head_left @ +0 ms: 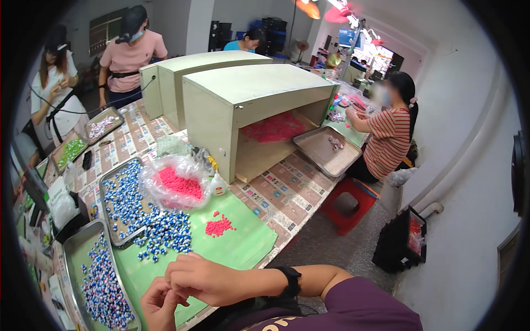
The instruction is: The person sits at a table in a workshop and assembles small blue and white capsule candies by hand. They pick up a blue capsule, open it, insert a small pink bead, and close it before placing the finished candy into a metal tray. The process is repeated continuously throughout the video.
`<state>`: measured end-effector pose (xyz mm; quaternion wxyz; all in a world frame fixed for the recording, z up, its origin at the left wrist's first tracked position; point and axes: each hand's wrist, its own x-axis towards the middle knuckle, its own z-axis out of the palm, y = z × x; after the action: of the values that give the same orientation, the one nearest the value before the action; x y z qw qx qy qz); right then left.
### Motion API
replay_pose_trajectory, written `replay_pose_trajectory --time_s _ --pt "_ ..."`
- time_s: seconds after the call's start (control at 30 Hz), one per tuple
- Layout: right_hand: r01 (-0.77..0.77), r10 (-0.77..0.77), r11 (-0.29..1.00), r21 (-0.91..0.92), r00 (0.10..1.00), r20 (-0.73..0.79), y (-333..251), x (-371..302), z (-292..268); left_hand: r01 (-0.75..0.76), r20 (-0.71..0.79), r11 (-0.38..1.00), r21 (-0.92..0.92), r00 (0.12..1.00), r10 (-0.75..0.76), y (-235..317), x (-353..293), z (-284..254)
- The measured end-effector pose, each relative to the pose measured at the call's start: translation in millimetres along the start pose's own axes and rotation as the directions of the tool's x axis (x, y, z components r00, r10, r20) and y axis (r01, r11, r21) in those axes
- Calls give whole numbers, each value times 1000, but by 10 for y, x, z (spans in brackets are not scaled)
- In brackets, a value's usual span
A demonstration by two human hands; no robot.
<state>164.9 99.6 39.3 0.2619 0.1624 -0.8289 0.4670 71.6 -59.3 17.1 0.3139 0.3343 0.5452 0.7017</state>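
Note:
At the near edge of the green mat point(248, 220), my left hand point(159, 306) and my right hand point(204, 281) meet with fingers pinched together. Whatever they hold, if anything, is hidden behind the fingers. Just beyond them lies a loose heap of small blue-and-white pieces point(165, 229). To its right is a little pile of small pink pieces point(219, 225). A clear plastic bag point(150, 179), opened out, holds more pink pieces point(181, 184). Left of my hands, a metal tray point(70, 259) contains small blue, white and pink pieces point(105, 289).
Another metal tray point(105, 190) of blue-and-white pieces overlaps the mat. A white squeeze bottle point(218, 185) stands beside a pale wooden box point(210, 127). One tray point(326, 165) juts past the table's right edge near a seated person point(386, 135) and a red stool point(350, 207). Other people stand across the table.

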Motion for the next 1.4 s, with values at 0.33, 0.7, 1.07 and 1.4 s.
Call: replay_pose_trajectory --time_s 0.33,0.7,1.07,1.4 --pt "45 -47 998 35 996 70 -369 -73 10 -11 16 999 -39 1000 11 158 -344 3" --pt "109 -108 994 -14 993 39 -620 -243 -101 -41 23 999 18 999 41 340 -591 259" --pt "96 -95 995 -41 995 28 -497 -306 -218 -22 57 999 43 998 19 264 -436 353" --pt "-55 56 998 -16 995 81 127 1 -136 83 -2 996 -13 997 -83 -66 14 -32"
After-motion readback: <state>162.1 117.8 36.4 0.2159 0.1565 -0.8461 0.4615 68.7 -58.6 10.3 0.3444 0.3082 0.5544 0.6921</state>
